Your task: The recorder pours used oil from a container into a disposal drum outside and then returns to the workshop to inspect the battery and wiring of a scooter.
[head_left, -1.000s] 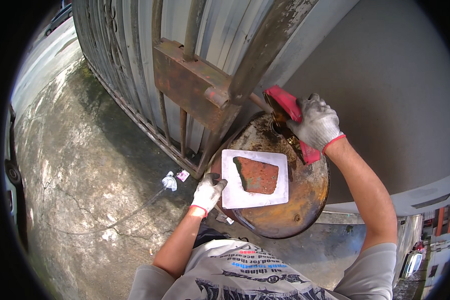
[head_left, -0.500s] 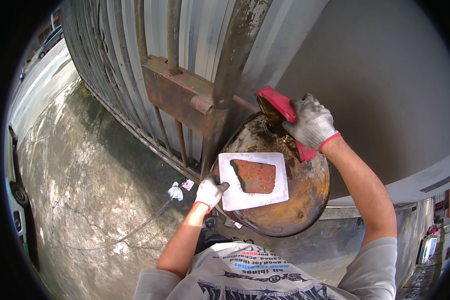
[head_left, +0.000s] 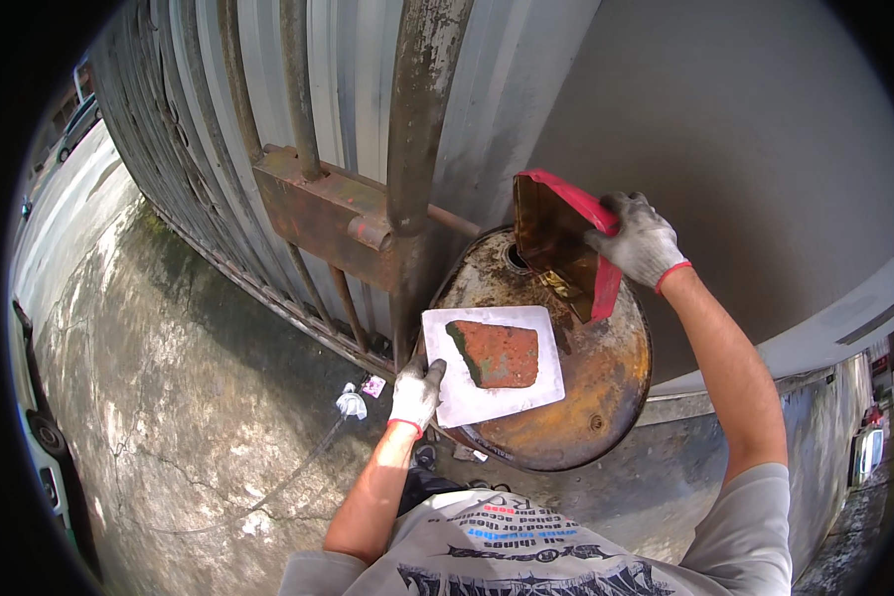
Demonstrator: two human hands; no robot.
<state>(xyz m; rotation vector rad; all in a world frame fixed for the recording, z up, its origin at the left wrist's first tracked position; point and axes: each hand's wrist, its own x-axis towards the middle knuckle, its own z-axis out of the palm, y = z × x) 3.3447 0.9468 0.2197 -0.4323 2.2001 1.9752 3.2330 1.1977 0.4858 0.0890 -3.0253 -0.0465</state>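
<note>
Concrete ground [head_left: 169, 397], stained and cracked, spreads over the left side of the frame. A plain grey wall [head_left: 745, 199] takes up the upper right. A barred gate [head_left: 303, 99] stands across the upper left and upper centre, pale ridged metal sheet [head_left: 353, 89] behind its bars. A rusty drum [head_left: 586, 407] sits at the centre of the frame, just right of the gate's post, with a round hole in the upper part of its lid. A rusty metal box [head_left: 318, 219] is fixed to the gate, left of centre.

Right of centre, a red tin [head_left: 556, 223] stands tilted over the drum's upper right part, its brown, hollow inside facing left; whether it touches the lid I cannot tell. A white square board [head_left: 477, 404] lies on the drum at the middle of the frame. The gloved right hand [head_left: 644, 238] is closed around the tin's red right edge. On the board rests a broken piece of brick [head_left: 507, 358], green along its left side. The gloved left hand [head_left: 416, 394] is at the board's lower left edge, thumb raised beside it; its other fingers are partly hidden, so I cannot tell whether it grips. A crumpled white scrap [head_left: 351, 401] and a smaller pink scrap [head_left: 373, 386] lie on the ground left of this hand.
</note>
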